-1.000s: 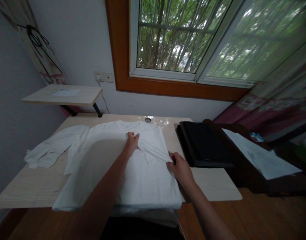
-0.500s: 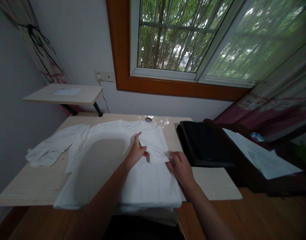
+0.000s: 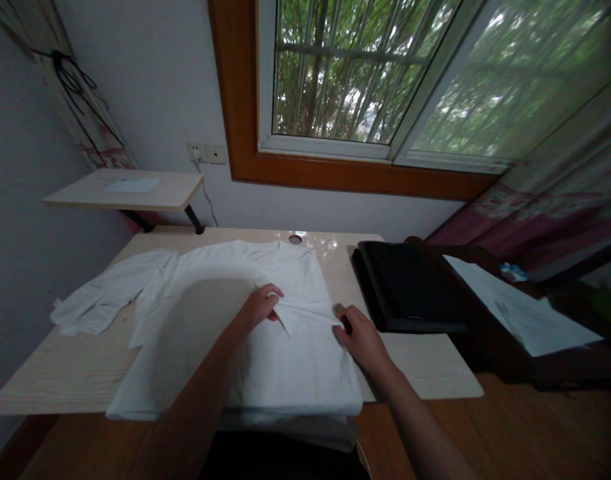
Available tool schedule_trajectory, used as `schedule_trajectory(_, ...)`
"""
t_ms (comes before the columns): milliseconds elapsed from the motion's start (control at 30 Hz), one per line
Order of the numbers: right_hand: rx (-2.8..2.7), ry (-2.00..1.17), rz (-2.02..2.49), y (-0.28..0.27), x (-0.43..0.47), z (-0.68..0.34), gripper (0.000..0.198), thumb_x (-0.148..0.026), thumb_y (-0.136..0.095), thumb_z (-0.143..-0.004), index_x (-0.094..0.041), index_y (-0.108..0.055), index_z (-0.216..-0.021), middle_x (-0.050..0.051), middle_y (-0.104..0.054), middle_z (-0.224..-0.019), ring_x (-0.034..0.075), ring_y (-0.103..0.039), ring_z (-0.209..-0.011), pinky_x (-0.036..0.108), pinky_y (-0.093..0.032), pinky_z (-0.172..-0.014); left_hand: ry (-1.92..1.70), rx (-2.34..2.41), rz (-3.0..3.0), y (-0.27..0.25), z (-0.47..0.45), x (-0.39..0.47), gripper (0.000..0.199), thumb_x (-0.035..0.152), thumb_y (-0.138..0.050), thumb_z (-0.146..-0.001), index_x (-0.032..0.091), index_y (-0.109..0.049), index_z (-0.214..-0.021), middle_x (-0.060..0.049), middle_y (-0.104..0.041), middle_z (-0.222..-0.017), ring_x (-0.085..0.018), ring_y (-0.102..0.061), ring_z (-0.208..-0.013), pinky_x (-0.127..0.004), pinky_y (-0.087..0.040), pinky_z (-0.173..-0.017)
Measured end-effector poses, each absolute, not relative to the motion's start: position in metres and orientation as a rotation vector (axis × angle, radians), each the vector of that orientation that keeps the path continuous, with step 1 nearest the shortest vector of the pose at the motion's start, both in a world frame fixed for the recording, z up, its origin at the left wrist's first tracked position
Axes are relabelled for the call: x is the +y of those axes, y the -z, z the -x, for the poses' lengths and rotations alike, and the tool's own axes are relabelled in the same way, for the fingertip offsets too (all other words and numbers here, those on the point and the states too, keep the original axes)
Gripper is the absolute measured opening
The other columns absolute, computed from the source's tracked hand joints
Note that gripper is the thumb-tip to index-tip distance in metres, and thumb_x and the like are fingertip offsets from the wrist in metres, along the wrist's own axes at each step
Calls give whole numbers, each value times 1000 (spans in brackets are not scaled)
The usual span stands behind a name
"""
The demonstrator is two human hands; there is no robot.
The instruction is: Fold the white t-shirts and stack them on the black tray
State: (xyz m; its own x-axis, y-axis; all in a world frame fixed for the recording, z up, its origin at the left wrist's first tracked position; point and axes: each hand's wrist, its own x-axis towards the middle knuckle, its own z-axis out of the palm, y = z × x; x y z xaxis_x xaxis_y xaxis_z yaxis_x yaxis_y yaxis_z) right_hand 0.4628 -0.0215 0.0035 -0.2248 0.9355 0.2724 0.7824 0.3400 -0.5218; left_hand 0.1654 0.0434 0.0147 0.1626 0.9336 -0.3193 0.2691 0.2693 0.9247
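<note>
A white T-shirt (image 3: pixel 200 313) lies spread on the wooden desk, collar toward the wall and its lower part hanging over the front edge. Its right sleeve is folded inward over the body. My left hand (image 3: pixel 259 305) is closed on the tip of that folded sleeve, pulling the cloth taut toward the middle of the shirt. At the shirt's right side, my right hand (image 3: pixel 358 333) pinches the fabric by the fold between thumb and fingers. A crumpled white garment (image 3: pixel 112 287) lies against the shirt's left sleeve.
The wooden desk (image 3: pixel 60 373) stands against the wall under a window. A small raised shelf (image 3: pixel 160 187) holding a sheet of paper is at the back left. Black folded cases (image 3: pixel 410 287) lie on the right. Beyond them, papers (image 3: pixel 515 307) rest on dark furniture.
My left hand has closed on the sleeve and moved slightly left and down, drawing the cloth inward. My right hand stays at the shirt's right edge, almost in place.
</note>
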Motion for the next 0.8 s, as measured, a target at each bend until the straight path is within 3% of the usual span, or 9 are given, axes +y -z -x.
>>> schedule_trajectory(133,-2029,-470,1518,-4,-22,-465,11,-22,-54,-83,-24,-54,-94,0,-58,-83,19,-57,-74,30,-45,-68,-823,1337,-1286,-10,-164,42,30,21,-59,-81,20,-64,-111,5,-55,-68,-11,-61,-65,-24,-57,-64)
schedule_trajectory(267,-2014,-461,1584,-2,-21,-465,11,-22,-53,-82,-24,-53,-93,-1,-56,-77,19,-56,-70,29,-43,-64,-857,1197,-1207,-14,-173,32,66,28,-69,-81,26,-44,-142,3,-62,-86,-13,-64,-74,-27,-59,-66)
schedule_trajectory(400,-2055,-386,1618,-2,-22,-466,11,-20,-51,-83,-24,-51,-93,1,-57,-81,21,-57,-75,30,-45,-68,-814,1116,-1126,-24,-185,18,84,21,-73,-76,27,-34,-150,1,-62,-92,-13,-65,-72,-29,-61,-65)
schedule_trajectory(600,-2080,-317,1553,-1,-21,-470,15,-12,-49,-82,-24,-52,-91,4,-56,-94,22,-59,-84,33,-50,-78,-749,1097,-1071,-20,-183,16,77,15,-73,-74,21,-44,-145,4,-60,-80,-10,-66,-64,-27,-61,-66)
schedule_trajectory(800,-2095,-321,1460,3,-20,-471,40,-2,-47,-72,-24,-60,-103,6,-57,-107,25,-58,-105,39,-51,-94,-599,1120,-1182,1,-169,24,53,22,-76,-77,17,-59,-127,3,-63,-65,-19,-75,-66,-24,-58,-62)
